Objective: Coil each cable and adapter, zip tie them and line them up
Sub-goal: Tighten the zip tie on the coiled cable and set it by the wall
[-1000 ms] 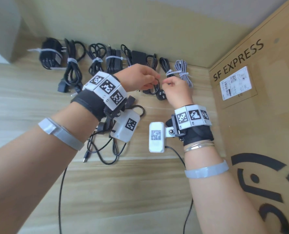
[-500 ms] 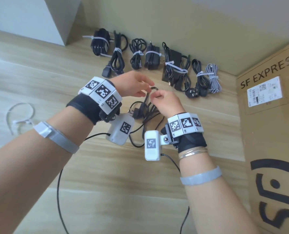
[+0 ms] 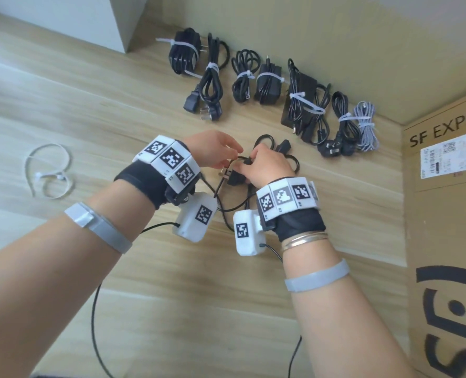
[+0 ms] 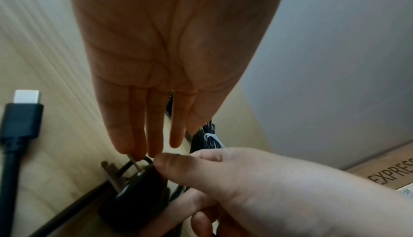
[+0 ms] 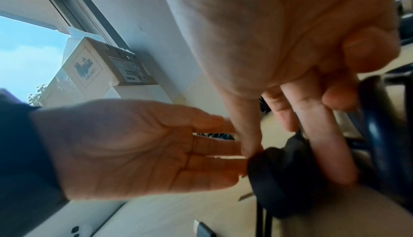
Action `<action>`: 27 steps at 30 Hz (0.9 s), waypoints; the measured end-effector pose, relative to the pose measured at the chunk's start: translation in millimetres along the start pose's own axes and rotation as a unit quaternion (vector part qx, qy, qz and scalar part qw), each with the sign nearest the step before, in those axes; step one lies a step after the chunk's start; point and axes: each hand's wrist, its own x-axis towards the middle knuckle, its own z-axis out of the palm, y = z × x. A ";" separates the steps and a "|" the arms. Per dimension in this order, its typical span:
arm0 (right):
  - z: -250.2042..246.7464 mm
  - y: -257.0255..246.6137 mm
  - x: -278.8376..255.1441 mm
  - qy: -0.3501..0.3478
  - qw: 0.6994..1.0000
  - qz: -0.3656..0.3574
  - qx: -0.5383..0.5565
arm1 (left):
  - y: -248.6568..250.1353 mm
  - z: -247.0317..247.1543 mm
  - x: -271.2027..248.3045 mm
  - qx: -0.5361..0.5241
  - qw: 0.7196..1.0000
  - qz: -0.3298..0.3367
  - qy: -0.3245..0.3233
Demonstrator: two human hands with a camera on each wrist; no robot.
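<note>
A loose black power cable lies on the wooden table below the row of tied bundles. My right hand grips its black plug, fingers curled round it; the prongs point left. My left hand reaches in from the left with straight fingers, whose tips touch a thin loop of the cable right at the plug. The rest of the cable trails under my wrists, partly hidden. Several black coiled bundles and a grey braided one, each tied with a white zip tie, lie lined up along the wall.
Loose white zip ties lie on the table at the left. A cardboard box marked SF EXPRESS stands along the right side. A white box sits at the back left. A black USB-C lead hangs near my left wrist.
My hands have drawn back from the row by the wall toward me. They have come down on the loose black cable, and my right hand has taken hold of its plug.
</note>
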 end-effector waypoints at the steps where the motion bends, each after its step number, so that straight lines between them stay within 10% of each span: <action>1: 2.3 -1.4 0.6 -0.002 1.000 0.005 0.011 | -0.6 1.4 1.0 -0.001 1.000 -0.002 -0.001; 17: -14.8 6.4 -36.4 0.018 0.923 -0.080 0.376 | 8.3 -6.9 -6.1 0.024 0.993 0.108 0.038; 27: -22.0 2.7 -19.8 0.064 0.974 -0.152 0.156 | 7.0 -23.7 -20.1 -0.150 0.970 0.176 0.075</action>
